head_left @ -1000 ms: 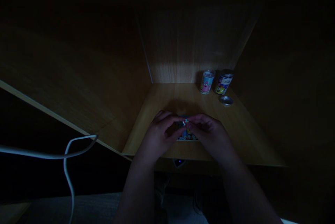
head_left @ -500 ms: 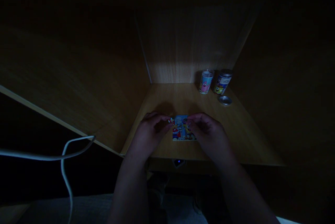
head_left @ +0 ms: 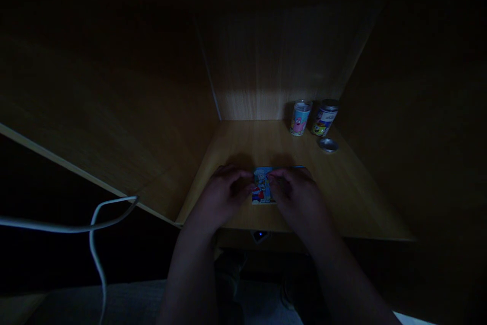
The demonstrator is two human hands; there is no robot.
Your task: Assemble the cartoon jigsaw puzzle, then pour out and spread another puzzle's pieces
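Observation:
A small cartoon jigsaw puzzle (head_left: 262,190) in blue, red and white lies flat on the wooden shelf board. At its left edge, the thumb and forefinger of my left hand (head_left: 224,190) are closed in a pinch on a small puzzle piece, mostly hidden by the fingertips. My right hand (head_left: 297,190) covers the puzzle's right part. Its thumb and forefinger are pinched together over the middle of the picture, and whatever they hold cannot be made out.
Behind the hands stand an open cartoon-printed can (head_left: 299,119) and a lidded one (head_left: 324,118). A round metal lid (head_left: 328,145) lies in front of them. Wooden panels enclose the board (head_left: 247,142). A white cable (head_left: 95,249) hangs at left; a small device (head_left: 260,235) shows below the front edge.
My left hand has moved slightly right, bringing the small piece against the puzzle's left edge. My right hand has shifted a little left, covering more of the picture.

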